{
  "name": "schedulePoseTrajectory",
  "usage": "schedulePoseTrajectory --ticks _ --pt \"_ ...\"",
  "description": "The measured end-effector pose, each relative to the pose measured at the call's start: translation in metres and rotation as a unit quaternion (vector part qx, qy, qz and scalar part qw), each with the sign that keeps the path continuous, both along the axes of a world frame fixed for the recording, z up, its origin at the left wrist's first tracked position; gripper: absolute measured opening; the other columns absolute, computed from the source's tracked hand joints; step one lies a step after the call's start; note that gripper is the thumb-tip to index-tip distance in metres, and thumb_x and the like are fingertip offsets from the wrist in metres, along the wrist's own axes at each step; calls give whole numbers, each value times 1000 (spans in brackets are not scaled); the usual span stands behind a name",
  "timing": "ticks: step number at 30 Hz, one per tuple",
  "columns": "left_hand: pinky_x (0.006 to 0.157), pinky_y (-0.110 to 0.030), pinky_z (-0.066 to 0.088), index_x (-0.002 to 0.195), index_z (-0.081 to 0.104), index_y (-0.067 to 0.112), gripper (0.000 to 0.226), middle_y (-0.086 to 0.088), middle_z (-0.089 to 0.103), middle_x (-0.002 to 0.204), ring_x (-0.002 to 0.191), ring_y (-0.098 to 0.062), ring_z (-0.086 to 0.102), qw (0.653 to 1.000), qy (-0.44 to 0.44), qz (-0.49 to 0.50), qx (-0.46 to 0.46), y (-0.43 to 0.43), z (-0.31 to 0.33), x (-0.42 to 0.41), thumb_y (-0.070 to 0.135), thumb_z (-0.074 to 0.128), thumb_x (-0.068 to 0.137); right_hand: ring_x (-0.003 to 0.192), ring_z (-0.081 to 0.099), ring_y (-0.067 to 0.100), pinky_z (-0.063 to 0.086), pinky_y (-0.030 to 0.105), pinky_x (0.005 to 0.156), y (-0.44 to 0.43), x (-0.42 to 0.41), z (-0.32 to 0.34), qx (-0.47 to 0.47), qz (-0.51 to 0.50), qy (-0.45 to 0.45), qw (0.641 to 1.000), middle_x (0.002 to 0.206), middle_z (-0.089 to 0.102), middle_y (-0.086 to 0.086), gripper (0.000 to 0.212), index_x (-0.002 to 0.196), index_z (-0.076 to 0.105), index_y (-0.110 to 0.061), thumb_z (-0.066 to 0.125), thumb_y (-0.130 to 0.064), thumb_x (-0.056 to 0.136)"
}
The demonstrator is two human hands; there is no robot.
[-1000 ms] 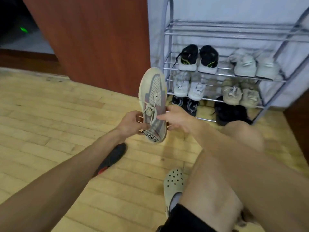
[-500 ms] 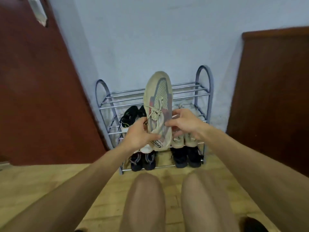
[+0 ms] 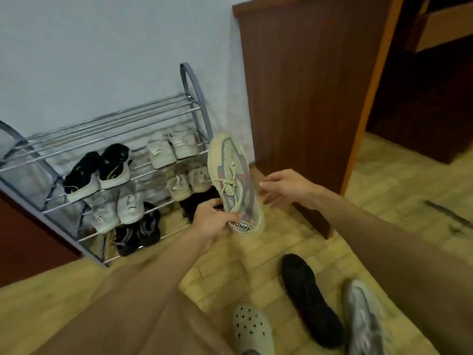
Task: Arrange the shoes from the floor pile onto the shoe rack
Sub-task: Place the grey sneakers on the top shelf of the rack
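Sneaker (image 3: 234, 172) held up beside shoe rack (image 3: 107, 124).
Left hand (image 3: 213, 221) grips its heel; right hand (image 3: 286, 188) hovers beside it, fingers relaxed.

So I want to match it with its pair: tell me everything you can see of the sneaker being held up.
The sneaker is pale cream with grey and pinkish panels, a dotted mesh toe, knotted cream laces and a lettered heel tab; it looks worn. It is in the air, toe up and away, top facing the camera, right of the shoe rack. The left hand grips its heel end; the right hand is open beside it, contact unclear.
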State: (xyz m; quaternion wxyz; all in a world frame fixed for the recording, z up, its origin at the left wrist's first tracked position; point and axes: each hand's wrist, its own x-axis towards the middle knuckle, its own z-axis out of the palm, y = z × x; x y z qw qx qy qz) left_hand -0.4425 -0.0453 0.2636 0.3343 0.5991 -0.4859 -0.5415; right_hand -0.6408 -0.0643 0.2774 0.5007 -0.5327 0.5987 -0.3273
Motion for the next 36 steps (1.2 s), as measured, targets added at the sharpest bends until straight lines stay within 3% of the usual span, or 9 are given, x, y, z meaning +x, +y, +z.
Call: schedulePoseTrajectory --ticks 5,11,19,21,24,28,30,33,36 --pt "63 -31 55 114 60 7 41 -7 69 99 82 -21 66 993 -13 -48 110 33 -79 -56 -7 69 77 95 69 23 60 30 71 55 -70 -82 104 -78 39 991 127 60 12 43 134 52 -3 59 -18 95" --pt "87 -48 56 115 64 7 52 -9 73 104 97 -28 69 970 -42 -99 216 82 -161 -95 -5 78 67 93 65 24 58 33 77 135 -120 -178 224 -163 49 960 124 59 13 48 136 48 -3 61 -20 92" --pt "69 -36 56 111 63 11 41 -10 70 105 94 -28 67 966 -49 -93 236 98 -179 -84 3 78 74 122 48 34 51 43 96 229 -130 -274 358 -157 216 895 142 38 18 80 145 30 -7 74 -26 81" --pt "75 -36 56 109 62 13 39 -8 68 105 96 -27 66 966 -43 -91 237 95 -178 -79 6 78 75 128 44 38 49 47 99 251 -117 -296 390 -158 188 887 145 36 16 90 149 22 -10 75 -33 80" --pt "78 -37 55 108 62 13 38 -8 69 107 99 -26 65 967 -43 -75 238 95 -179 -72 3 78 75 118 53 38 60 46 76 264 -96 -315 401 -261 136 867 141 40 17 110 152 9 -17 81 -36 71" --pt "72 -35 53 112 62 10 41 -9 69 109 97 -26 65 962 -57 -64 260 96 -187 -65 2 77 75 100 61 32 58 43 83 258 -98 -319 401 -322 98 852 113 55 17 86 141 29 0 79 -29 77" --pt "72 -36 53 109 63 9 38 -9 69 107 96 -27 65 959 -66 -65 267 96 -192 -64 2 78 74 106 61 33 56 47 90 256 -103 -320 426 -313 47 847 108 56 14 71 135 41 1 78 -19 79" --pt "73 -35 52 103 62 12 35 -10 68 102 92 -27 64 958 -77 -65 269 99 -194 -64 2 78 74 119 51 37 52 50 92 246 -98 -315 479 -262 -14 838 130 49 19 63 141 39 -4 66 0 84" --pt "72 -35 53 105 64 10 35 -10 68 99 92 -28 65 959 -71 -64 265 99 -193 -69 2 78 74 131 39 41 56 51 79 232 -95 -309 486 -223 -11 845 151 31 17 74 147 32 -13 62 7 82"
